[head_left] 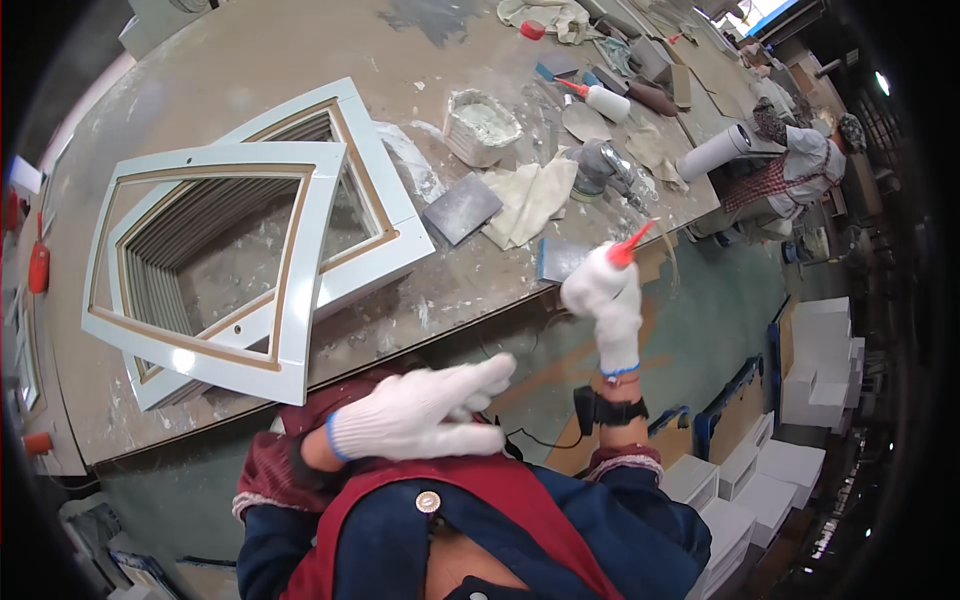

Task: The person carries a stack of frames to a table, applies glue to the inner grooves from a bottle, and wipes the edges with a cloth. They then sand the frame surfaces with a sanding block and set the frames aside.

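Squeeze bottle [627,247] is sitting in my right hand [602,288], gloved fingers wrapping around it, its red tip pointing up and to the right, near the front edge of the table [455,300]. My left hand [425,408], also gloved, is holding nothing, its fingers stretching toward the right. White frames [297,330] are lying stacked on the table's left side.

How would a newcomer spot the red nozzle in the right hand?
Start at the big brownish workbench, then find the white-gloved right hand by its near edge. The red nozzle sticks up from that glove, tapering toward the picture's upper right. Unlike the similar red tip on the white bottle lying on the workbench, it is in a hand.
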The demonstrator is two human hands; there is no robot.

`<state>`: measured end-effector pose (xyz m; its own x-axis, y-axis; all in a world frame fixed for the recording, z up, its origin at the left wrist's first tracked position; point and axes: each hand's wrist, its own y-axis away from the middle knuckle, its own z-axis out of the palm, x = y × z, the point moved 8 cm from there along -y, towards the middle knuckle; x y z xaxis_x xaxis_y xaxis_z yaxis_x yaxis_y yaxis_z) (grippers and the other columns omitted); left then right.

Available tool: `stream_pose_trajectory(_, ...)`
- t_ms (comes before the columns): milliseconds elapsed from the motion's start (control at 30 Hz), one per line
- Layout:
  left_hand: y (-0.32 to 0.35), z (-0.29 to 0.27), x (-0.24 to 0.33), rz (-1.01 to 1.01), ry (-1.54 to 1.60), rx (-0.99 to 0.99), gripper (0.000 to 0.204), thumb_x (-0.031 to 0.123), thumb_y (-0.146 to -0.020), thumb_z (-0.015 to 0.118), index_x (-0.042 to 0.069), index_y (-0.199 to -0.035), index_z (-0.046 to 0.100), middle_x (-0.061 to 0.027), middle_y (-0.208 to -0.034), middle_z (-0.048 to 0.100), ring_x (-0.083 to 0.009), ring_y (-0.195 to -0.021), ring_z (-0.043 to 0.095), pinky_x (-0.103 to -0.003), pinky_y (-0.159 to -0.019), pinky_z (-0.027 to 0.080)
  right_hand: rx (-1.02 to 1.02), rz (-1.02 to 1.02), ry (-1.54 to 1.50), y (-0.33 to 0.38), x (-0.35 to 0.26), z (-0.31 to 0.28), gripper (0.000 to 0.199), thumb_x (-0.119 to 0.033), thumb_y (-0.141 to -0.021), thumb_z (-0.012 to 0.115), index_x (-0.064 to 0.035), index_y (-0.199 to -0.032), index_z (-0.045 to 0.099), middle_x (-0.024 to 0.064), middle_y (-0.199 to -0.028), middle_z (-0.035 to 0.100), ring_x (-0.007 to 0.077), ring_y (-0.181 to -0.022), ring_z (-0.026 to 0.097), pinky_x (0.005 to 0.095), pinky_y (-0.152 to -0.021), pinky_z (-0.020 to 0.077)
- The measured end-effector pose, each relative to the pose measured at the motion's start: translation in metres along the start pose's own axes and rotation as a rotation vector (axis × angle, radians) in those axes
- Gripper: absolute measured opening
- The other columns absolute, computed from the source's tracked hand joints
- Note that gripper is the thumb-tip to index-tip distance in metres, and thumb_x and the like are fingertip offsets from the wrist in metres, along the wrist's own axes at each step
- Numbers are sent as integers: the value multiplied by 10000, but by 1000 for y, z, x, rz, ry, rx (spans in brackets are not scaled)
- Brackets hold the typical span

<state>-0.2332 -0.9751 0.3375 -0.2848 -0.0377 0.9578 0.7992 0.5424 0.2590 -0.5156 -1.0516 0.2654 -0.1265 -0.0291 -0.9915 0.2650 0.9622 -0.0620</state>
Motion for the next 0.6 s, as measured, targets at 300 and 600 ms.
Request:
stream_pose_trajectory(300,191,-75,27,56,-447,830,932,401,-662,867,-39,-1379,465,-209,-1309,576,-320,-1213,576,-409,-1022,459,382,-98,307,-131,79,-64,751,-181,-733,857,1,-1351,471,120,-1194,612,230,-1032,620,366,-927,488)
stream_pose_trajectory(600,201,-120,-15,-382,-1222,830,883,322,-625,811,40,-1383,459,-181,-1366,522,-387,-1353,412,-543,-1159,266,356,-24,576,-78,48,-45,777,-223,-794,802,-4,-1427,409,192,-1312,557,281,-1192,564,389,-1024,430)
